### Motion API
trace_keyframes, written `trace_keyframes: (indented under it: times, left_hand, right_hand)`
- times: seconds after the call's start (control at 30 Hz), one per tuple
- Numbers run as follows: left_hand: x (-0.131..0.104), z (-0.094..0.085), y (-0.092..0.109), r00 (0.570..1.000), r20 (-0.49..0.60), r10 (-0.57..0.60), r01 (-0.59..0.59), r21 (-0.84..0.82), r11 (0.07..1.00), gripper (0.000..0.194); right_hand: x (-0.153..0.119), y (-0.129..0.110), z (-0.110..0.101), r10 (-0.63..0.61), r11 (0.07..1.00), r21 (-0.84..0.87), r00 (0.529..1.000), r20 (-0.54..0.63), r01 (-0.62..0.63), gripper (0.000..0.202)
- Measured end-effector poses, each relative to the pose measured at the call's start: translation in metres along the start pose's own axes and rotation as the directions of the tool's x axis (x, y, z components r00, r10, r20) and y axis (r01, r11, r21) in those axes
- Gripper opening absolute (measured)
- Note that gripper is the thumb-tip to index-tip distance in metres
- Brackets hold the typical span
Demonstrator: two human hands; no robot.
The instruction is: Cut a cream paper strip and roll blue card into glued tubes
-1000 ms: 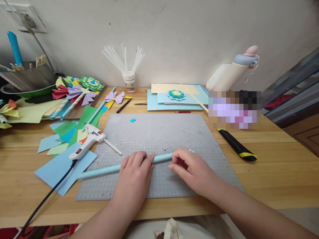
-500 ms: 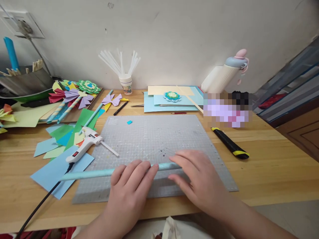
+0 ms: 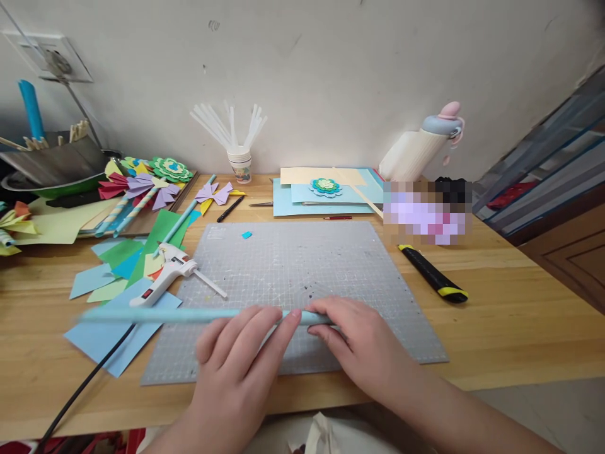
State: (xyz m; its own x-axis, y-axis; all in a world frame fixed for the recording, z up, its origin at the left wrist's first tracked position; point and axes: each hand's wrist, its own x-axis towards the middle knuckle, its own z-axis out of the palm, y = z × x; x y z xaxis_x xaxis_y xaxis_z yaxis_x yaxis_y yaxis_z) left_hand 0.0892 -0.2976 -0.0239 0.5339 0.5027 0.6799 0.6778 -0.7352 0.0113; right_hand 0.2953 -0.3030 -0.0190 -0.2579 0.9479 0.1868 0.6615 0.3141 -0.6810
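Observation:
A long light-blue paper tube (image 3: 189, 315) lies crosswise over the front part of the grey cutting mat (image 3: 302, 265). Around its middle my left hand (image 3: 246, 353) is closed, with the thumb along the near side. My right hand (image 3: 352, 337) pinches the right end between thumb and fingers, hiding the tip. The tube's left end is blurred and reaches over the blue paper (image 3: 118, 353) and the black cord. A white glue gun (image 3: 165, 274) rests just behind the tube, on the mat's left edge and paper pieces.
Paper flowers (image 3: 172, 169) and a metal pot stand at the back left. A cup of white sticks (image 3: 240, 165) is by the wall. Blue sheets (image 3: 283, 205) and a paper rosette lie behind the mat. A black-yellow cutter (image 3: 432, 274) and a bottle (image 3: 420, 151) are on the right.
The tube's left end has risen and swung away from me. My right hand has moved slightly left and closed on the right end. The camera view has shifted a little.

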Motion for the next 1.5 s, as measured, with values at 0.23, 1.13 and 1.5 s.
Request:
trace_keyframes:
  times: [0.23,1.13,1.5]
  left_hand:
    - [0.016,0.011,0.006,0.755,0.294,-0.586,0.611,-0.639,0.467,0.023]
    - [0.026,0.019,-0.009,0.413,0.695,-0.589,0.732,-0.638,-0.239,0.028]
    - [0.025,0.012,-0.025,0.353,0.622,-0.699,0.694,-0.675,-0.251,0.032]
  right_hand:
    - [0.013,-0.016,-0.003,0.165,0.401,0.813,0.906,0.389,-0.422,0.025]
    - [0.005,0.014,0.016,0.442,0.239,0.913,0.874,0.201,-0.331,0.014]
    - [0.016,0.017,-0.001,0.413,0.710,0.637,0.910,-0.030,-0.301,0.037]
